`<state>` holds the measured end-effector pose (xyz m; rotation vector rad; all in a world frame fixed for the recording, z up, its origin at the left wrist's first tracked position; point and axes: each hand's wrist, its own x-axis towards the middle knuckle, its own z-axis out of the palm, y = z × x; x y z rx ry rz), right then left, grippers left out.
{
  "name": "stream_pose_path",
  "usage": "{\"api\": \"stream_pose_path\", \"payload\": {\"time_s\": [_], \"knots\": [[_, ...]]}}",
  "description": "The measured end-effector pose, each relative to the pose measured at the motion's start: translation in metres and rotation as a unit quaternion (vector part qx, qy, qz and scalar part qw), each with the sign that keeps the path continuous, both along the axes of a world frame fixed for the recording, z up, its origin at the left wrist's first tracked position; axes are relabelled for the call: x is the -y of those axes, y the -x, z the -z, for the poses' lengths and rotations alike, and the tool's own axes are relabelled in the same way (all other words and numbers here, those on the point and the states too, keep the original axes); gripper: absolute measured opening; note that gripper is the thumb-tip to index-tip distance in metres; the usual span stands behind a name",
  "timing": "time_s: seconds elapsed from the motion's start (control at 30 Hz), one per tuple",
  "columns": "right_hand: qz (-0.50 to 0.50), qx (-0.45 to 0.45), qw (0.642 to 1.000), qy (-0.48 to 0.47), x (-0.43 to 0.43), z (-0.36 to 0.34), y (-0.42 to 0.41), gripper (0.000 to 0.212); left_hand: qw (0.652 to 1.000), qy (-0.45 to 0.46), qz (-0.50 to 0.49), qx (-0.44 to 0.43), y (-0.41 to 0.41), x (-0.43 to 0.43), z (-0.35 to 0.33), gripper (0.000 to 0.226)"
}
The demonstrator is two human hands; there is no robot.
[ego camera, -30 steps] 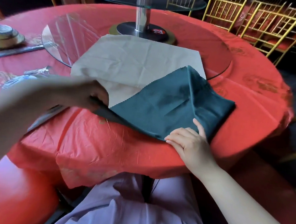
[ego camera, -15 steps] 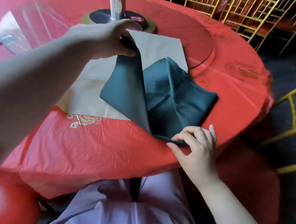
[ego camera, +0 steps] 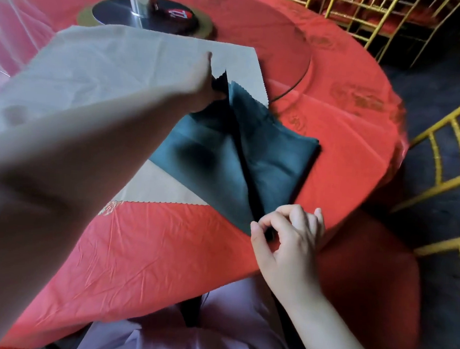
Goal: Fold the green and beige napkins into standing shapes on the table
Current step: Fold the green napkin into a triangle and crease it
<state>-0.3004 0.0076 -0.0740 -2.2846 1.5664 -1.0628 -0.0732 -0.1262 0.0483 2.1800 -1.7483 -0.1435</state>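
The beige napkin (ego camera: pixel 116 65) fills the upper left of the frame, lying open and flat on the red tablecloth (ego camera: pixel 147 250), with no fold put into it yet. Across the left and centre, the left hand (ego camera: pixel 200 82) reaches to the upper middle, closed on a far corner of the green napkin (ego camera: pixel 265 160), laying it down beside another scalloped corner. The green napkin lies in the centre, partly over the beige one, its two flaps meeting along a dark centre line like a kite. At the lower right of centre, the right hand (ego camera: pixel 287 238) pinches the near tip of that fold between thumb and forefinger. Judging by this, the work is early: only flat folds on the green one, nothing standing.
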Motion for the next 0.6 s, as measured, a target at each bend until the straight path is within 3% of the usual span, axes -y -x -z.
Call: {"api": "stream_pose_path", "payload": {"time_s": [0.2,0.6], "knots": [[0.031,-0.008,0.999,-0.016,0.003,-0.003,-0.006,0.018,0.993,0.013,0.000,-0.119,0.005,0.023,0.017,0.064],[0.040,-0.002,0.999,0.002,0.006,0.002,-0.006,0.020,0.980,0.051,-0.033,-0.188,-0.017,0.072,0.065,0.046]]}}
